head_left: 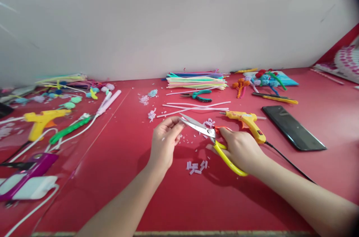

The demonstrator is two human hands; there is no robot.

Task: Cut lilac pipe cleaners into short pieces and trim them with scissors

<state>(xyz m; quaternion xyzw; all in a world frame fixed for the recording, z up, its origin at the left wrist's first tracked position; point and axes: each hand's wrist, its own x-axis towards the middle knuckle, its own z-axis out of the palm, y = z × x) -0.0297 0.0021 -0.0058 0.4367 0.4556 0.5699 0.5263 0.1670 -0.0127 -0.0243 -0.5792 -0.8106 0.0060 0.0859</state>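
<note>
My right hand (241,149) is closed around the handles of a pair of scissors (199,128), one loop yellow and the other orange-red. The blades point left and are parted, their tips at my left fingertips. My left hand (166,136) is pinched, with thumb and forefinger together; a tiny pale bit seems to show there, too small to make out. Below the blades lie several short lilac cut pieces (197,167), with tiny scraps scattered under the scissors. Just beyond them rests a small heap of lilac curls (209,122).
Lilac pipe cleaners (196,107), teal-handled pliers (200,95) and a pipe cleaner bundle (196,81) lie ahead. At right are a yellow glue gun (246,121) and a phone (293,128). At left sit another glue gun (42,121), a lilac corded tool (109,102) and a purple-and-white device (30,181).
</note>
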